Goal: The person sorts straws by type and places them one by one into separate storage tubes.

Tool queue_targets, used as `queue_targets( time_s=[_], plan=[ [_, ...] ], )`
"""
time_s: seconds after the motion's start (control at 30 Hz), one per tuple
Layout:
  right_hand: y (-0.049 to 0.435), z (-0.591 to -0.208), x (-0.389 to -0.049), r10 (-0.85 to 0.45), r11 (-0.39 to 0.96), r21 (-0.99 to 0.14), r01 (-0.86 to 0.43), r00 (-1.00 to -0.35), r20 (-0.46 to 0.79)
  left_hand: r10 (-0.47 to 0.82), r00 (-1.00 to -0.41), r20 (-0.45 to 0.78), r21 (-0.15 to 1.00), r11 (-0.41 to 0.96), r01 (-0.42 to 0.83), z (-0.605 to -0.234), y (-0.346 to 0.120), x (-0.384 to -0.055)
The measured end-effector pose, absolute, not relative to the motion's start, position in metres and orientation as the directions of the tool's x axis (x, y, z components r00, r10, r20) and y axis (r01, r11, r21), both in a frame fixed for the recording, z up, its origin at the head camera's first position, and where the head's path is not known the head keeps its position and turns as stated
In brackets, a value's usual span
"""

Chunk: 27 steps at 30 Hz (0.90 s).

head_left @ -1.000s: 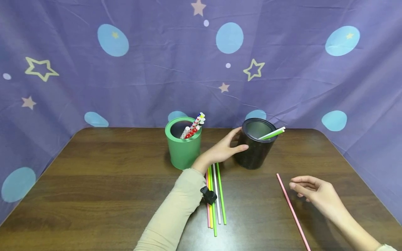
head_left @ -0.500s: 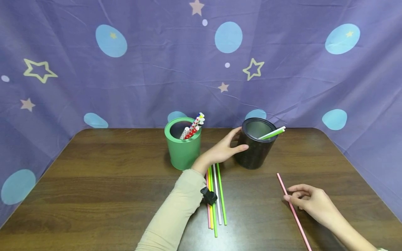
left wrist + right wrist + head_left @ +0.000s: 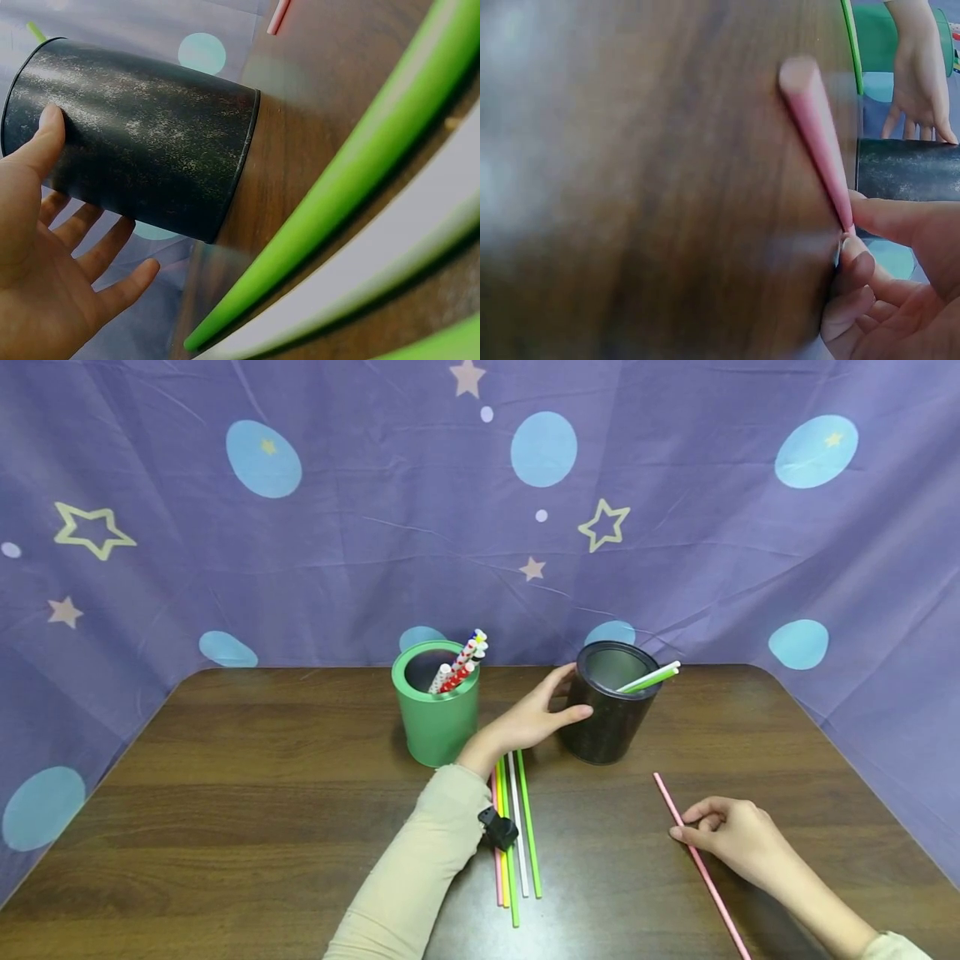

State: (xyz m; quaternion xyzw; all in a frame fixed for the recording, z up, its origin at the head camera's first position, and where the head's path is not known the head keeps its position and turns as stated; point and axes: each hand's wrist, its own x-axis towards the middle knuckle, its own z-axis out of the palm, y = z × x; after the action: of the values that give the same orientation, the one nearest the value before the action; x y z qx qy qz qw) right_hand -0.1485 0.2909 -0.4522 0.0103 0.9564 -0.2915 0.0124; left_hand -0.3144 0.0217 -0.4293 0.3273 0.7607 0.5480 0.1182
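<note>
My left hand [image 3: 528, 718] holds the side of a black can [image 3: 603, 727], thumb in front and fingers round toward the back. White and green sticks [image 3: 652, 678] lean out over that can's right rim. Between thumb and fingertips my right hand [image 3: 742, 837] pinches a long thin pink stick [image 3: 712, 885], which slants along the right part of the table. In the right wrist view the pink stick [image 3: 817, 135] points at the camera with its near end, low over the wood. The left wrist view shows the black can [image 3: 142, 142] against the left thumb.
A green can [image 3: 441, 727] stands left of the black one, holding several patterned sticks [image 3: 459, 672]. Pink, yellow, white and green sticks [image 3: 528, 827] lie side by side on the brown table [image 3: 262, 827], partly under the left forearm. A purple cloth [image 3: 375, 527] hangs behind.
My right hand has moved left onto the pink stick and now pinches it; the stick's far end has shifted slightly left. The left hand and black can stay where they were.
</note>
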Motion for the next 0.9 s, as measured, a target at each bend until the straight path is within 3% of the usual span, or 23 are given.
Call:
queue_targets(
  time_s=[0.23, 0.43, 0.9],
  plan=[
    [0.288, -0.449, -0.15, 0.026, 0.821, -0.567, 0.075, -0.995, -0.094, 0.629, -0.756, 0.181, 0.907, 0.191, 0.376, -0.429, 0.021, -0.314],
    [0.29, -0.445, -0.15, 0.044, 0.747, -0.65, 0.139, -0.986, -0.16, 0.628, -0.759, 0.175, 0.907, 0.197, 0.372, -0.429, 0.021, -0.314],
    [0.301, -0.414, -0.152, 0.058, 0.607, -0.794, 0.024, -0.998, 0.015, 0.63, -0.755, 0.18, 0.912, 0.182, 0.369, -0.427, 0.021, -0.314]
  ],
)
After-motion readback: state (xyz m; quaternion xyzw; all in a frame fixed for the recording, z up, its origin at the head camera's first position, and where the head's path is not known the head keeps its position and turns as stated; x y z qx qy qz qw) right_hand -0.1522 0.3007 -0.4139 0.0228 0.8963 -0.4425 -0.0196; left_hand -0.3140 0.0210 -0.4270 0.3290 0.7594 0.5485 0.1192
